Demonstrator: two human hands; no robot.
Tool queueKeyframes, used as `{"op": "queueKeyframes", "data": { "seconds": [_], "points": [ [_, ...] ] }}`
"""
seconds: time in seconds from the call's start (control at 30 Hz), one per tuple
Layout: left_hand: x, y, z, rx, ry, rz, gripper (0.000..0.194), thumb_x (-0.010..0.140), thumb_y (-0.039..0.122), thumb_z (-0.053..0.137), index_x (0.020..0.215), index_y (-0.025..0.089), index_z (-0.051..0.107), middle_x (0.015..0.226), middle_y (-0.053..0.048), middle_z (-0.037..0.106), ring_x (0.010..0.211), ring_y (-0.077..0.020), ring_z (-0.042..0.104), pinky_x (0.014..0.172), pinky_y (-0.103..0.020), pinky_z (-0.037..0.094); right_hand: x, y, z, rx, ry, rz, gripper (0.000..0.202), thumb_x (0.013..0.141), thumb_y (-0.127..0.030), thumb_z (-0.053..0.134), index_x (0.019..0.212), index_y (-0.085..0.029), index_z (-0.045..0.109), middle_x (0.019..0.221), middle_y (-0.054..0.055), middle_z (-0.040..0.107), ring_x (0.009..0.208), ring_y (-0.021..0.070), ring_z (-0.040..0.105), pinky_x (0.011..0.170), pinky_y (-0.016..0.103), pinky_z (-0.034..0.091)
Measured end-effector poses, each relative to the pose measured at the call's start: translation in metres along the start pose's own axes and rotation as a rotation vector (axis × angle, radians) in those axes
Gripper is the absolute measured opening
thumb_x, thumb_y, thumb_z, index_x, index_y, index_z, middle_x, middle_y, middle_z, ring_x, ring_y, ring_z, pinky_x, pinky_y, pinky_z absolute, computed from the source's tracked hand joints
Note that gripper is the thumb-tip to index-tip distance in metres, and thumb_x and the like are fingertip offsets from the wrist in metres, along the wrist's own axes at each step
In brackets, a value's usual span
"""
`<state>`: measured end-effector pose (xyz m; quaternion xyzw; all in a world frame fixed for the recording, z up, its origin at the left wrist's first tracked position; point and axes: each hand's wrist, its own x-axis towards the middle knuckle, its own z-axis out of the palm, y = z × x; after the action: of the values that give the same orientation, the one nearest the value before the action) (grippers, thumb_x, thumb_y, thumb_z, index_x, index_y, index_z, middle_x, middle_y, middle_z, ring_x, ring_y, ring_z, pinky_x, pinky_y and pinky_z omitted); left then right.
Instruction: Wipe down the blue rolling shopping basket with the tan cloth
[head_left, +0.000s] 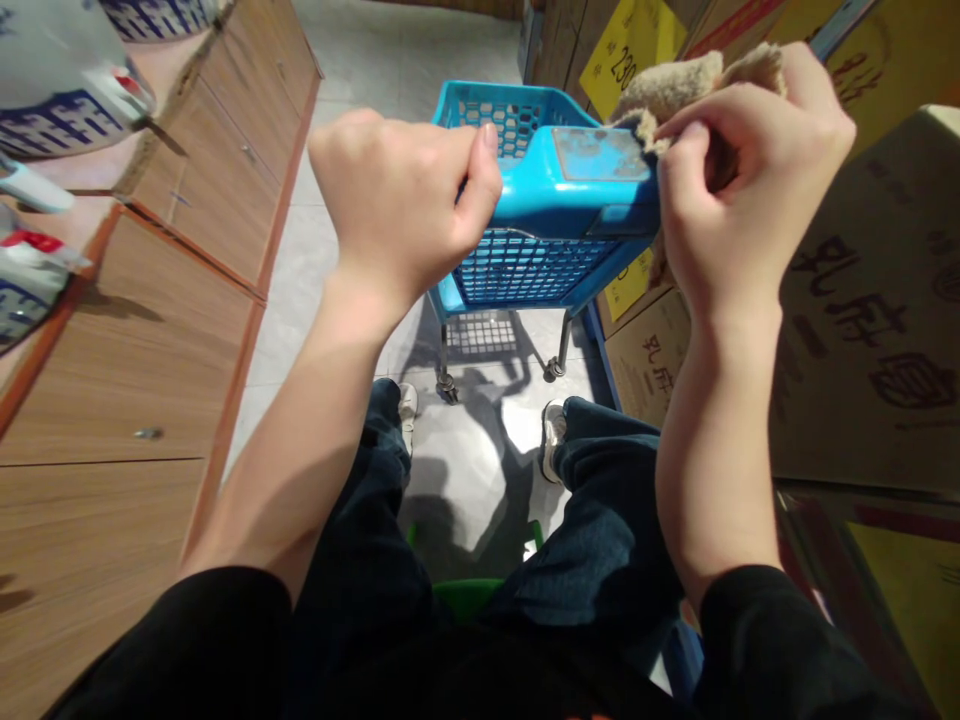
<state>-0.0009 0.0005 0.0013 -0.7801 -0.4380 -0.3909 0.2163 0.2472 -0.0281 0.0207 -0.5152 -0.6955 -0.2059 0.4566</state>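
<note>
A blue plastic shopping cart (525,265) stands in front of me on thin metal legs with casters. My left hand (409,195) is closed around the left end of its handle (600,195), thumb along the near side. A worn, scuffed panel covers the handle's top. At the handle's right end, my right hand (750,170) pinches a crumpled beige cloth (671,85), which bunches up beyond the fingers and touches the handle. Part of the cloth is hidden behind that hand.
Wooden cabinets (142,370) line the left side, with a blue-and-white patterned container (64,85) on top. Cardboard boxes (862,300) with yellow price signs (630,55) are stacked closely on the right. Grey tiled floor (390,55) runs between them. A green edge (469,595) shows beneath me.
</note>
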Motion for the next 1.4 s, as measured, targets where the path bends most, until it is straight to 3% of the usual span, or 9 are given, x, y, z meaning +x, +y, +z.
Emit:
{"op": "queueKeyframes", "data": {
  "seconds": [0.1,0.3,0.5,0.57,0.8,0.9,1.07,1.27,1.4],
  "points": [
    [0.001,0.0,-0.001,-0.025,0.002,0.0,0.056,0.105,0.044,0.029,0.066,0.026,0.066,0.052,-0.005,0.048,0.056,-0.0231,0.048,0.063,-0.04,0.016,-0.001,-0.006,0.002,-0.056,-0.005,0.05,0.012,0.09,-0.024,0.058,0.082,-0.024,0.065,0.094,0.009,0.056,0.092,0.0286,0.055,0.084,0.045,0.044],
    [0.001,0.002,-0.001,0.0,-0.06,-0.053,0.058,0.105,0.047,0.026,0.068,0.023,0.065,0.054,-0.007,0.05,0.06,-0.0239,0.051,0.066,-0.041,0.016,-0.012,-0.052,0.004,0.047,-0.144,-0.147,0.023,0.101,-0.03,0.046,0.099,-0.03,0.069,0.109,0.01,0.062,0.104,0.0288,0.059,0.09,0.045,0.047],
    [0.001,0.001,0.0,-0.01,-0.054,-0.043,0.061,0.106,0.047,0.025,0.068,0.024,0.066,0.055,-0.008,0.053,0.061,-0.0236,0.051,0.065,-0.041,0.016,-0.004,-0.019,0.01,-0.029,0.065,-0.042,0.011,0.083,-0.025,0.058,0.076,-0.029,0.064,0.09,0.008,0.061,0.088,0.0286,0.056,0.074,0.041,0.045],
    [0.001,0.001,0.0,0.011,-0.063,-0.043,0.061,0.106,0.046,0.025,0.068,0.024,0.068,0.056,-0.008,0.054,0.061,-0.0242,0.051,0.065,-0.041,0.016,-0.004,-0.018,0.013,-0.055,0.083,-0.031,0.013,0.084,-0.026,0.056,0.074,-0.031,0.063,0.091,0.008,0.061,0.089,0.0306,0.058,0.075,0.044,0.045],
    [0.001,0.001,0.001,-0.03,-0.009,-0.013,0.056,0.106,0.044,0.03,0.067,0.022,0.064,0.055,-0.005,0.052,0.056,-0.0199,0.046,0.065,-0.041,0.015,-0.012,-0.066,0.007,0.124,-0.196,-0.105,0.016,0.1,-0.035,0.05,0.096,-0.033,0.066,0.114,0.009,0.062,0.114,0.0326,0.058,0.096,0.049,0.046],
    [0.0,0.001,0.001,-0.02,0.001,-0.013,0.056,0.106,0.044,0.03,0.066,0.022,0.064,0.054,-0.005,0.052,0.056,-0.0196,0.046,0.065,-0.04,0.015,-0.007,-0.051,0.004,0.086,-0.17,-0.07,0.017,0.097,-0.033,0.052,0.087,-0.031,0.066,0.104,0.009,0.062,0.104,0.0329,0.059,0.089,0.048,0.047],
    [0.0,0.001,0.002,0.014,0.004,-0.014,0.056,0.104,0.044,0.029,0.064,0.024,0.061,0.052,-0.006,0.048,0.054,-0.0209,0.042,0.063,-0.041,0.015,-0.005,-0.031,0.011,-0.069,0.014,-0.015,0.015,0.09,-0.029,0.055,0.08,-0.031,0.066,0.095,0.009,0.063,0.094,0.0335,0.06,0.081,0.048,0.046],
    [0.002,0.002,0.001,0.034,-0.021,-0.023,0.059,0.105,0.045,0.025,0.065,0.023,0.061,0.052,-0.004,0.042,0.054,-0.019,0.039,0.064,-0.041,0.016,-0.015,-0.074,0.006,0.057,-0.188,-0.177,0.021,0.102,-0.032,0.048,0.104,-0.029,0.068,0.121,0.011,0.065,0.117,0.0322,0.06,0.097,0.05,0.047],
    [0.001,0.002,-0.002,0.056,-0.051,-0.007,0.065,0.107,0.046,0.019,0.07,0.021,0.067,0.054,-0.005,0.045,0.056,-0.0201,0.044,0.064,-0.04,0.016,-0.008,-0.064,0.001,-0.02,-0.189,-0.084,0.021,0.101,-0.028,0.051,0.099,-0.023,0.071,0.112,0.01,0.065,0.105,0.0279,0.062,0.088,0.043,0.048]
  ]
}}
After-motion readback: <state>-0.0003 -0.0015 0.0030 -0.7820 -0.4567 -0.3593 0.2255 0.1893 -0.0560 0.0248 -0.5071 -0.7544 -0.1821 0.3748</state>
